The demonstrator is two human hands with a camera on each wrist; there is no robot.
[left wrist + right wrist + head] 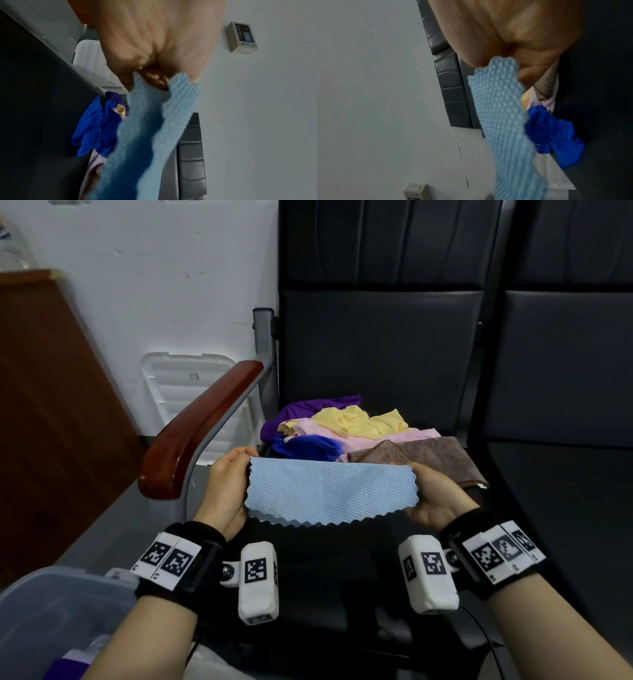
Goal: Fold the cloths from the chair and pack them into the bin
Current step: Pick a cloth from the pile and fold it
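Both hands' grip (226,491) (435,498) on cloth (330,491)

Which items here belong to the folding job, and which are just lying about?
Job: light blue cloth, held by left hand and right hand; cloth pile on the chair; bin.
Lying about: white lid, wall box.

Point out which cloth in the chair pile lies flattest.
The brown cloth, at the pile's right front: it lies spread on the seat with one corner turned over, while the purple, yellow and royal blue ones are crumpled.
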